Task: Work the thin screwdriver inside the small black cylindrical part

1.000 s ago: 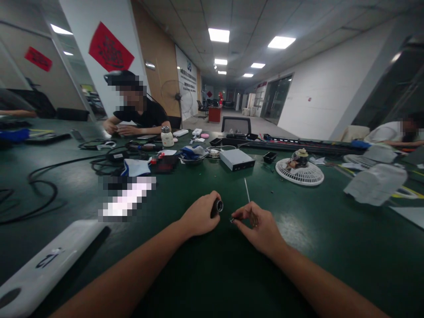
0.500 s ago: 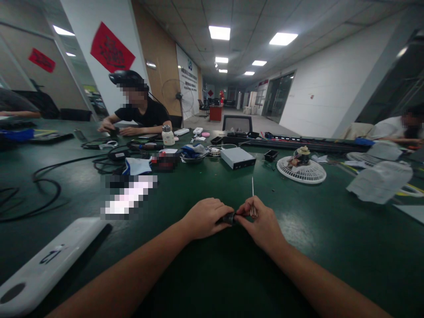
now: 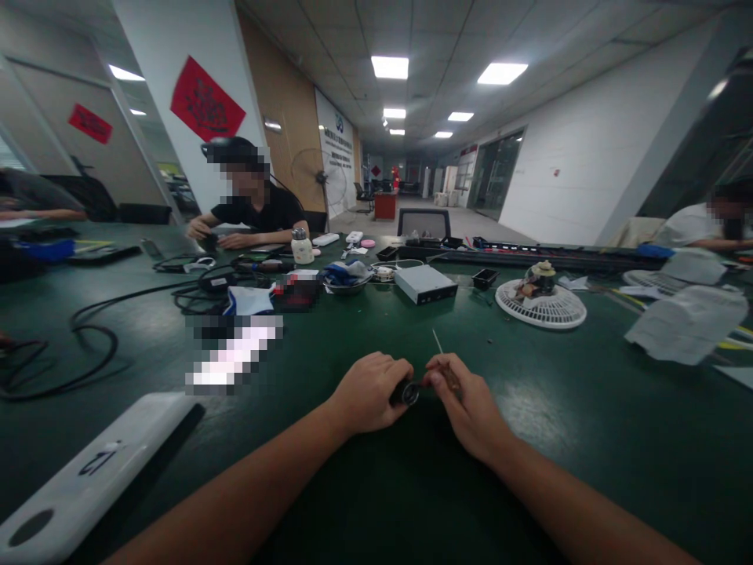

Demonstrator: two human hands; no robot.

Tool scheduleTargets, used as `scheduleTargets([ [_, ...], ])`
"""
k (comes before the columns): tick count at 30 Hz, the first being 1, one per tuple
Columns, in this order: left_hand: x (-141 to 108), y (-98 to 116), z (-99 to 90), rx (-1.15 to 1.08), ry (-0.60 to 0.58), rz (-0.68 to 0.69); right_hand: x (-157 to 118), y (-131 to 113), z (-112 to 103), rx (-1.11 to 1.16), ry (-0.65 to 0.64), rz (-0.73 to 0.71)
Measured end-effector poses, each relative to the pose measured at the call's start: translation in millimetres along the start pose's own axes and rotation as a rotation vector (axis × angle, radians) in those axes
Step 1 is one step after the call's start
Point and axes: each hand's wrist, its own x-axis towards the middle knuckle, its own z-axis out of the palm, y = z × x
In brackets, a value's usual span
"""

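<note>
My left hand [image 3: 370,392] is closed around a small dark cylindrical part [image 3: 408,393], whose round ringed end faces me and to the right. Just right of it, my right hand [image 3: 464,400] is closed on a screwdriver [image 3: 452,378] with a brownish see-through handle. The thin metal shaft sticks up and leans to the left, pointing away from the dark part. Thumb and forefinger of that hand are close together near the cylinder's end; whether they pinch something small cannot be made out. A narrow gap separates the two hands.
On the green table [image 3: 329,486], a long white device [image 3: 94,471] lies at left, near black cables [image 3: 111,337]. Ahead stand a silver drive box [image 3: 424,284], a small black tray [image 3: 485,278] and a white fan grille [image 3: 541,304]. A co-worker [image 3: 252,204] sits across at left.
My right hand has drawn back slightly from the dark part, and the screwdriver shaft has tipped left. The cylinder's round end has turned more toward me. The view has shifted slightly.
</note>
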Motion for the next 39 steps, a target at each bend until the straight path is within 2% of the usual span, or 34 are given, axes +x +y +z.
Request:
scheduleTargets([
  [7, -1.5, -2.4, -7.0, -0.023, -0.053, -0.228, -4.0, 4.1, -3.8, 0.127, 0.052, -0.036],
  [13, -0.3, -13.6, -23.0, -0.250, -0.088, -0.531, 0.3, 0.4, 3.4, 0.325, 0.147, 0.101],
  [16, -5.1, -21.1, -28.3, -0.265, -0.098, -0.592, 2.5, -1.2, 6.1, 0.486, 0.191, 0.202],
  [20, -18.3, -27.1, -25.5, -0.204, -0.042, -0.584, 6.0, 5.8, 10.5, 0.631, 0.214, 0.278],
  [22, -23.5, -28.2, -21.8, -0.056, -0.044, -0.461, 11.7, 13.0, 11.9, 0.704, 0.218, 0.340],
  [24, -26.3, -28.5, -18.4, -0.019, -0.043, -0.419, 20.6, 20.2, 11.9, 0.754, 0.216, 0.403],
  [28, -27.5, -27.1, -13.8, -0.016, -0.038, -0.416, 34.4, 26.3, 10.5, 0.790, 0.177, 0.501],
  [32, -28.4, -25.4, -12.6, -0.002, -0.003, -0.415, 27.7, 19.3, 12.5, 0.797, 0.152, 0.436],
  [39, -27.1, -22.9, -21.3, -0.003, -0.004, -0.317, 15.6, 8.2, 15.7, 0.714, -0.025, 0.285],
])
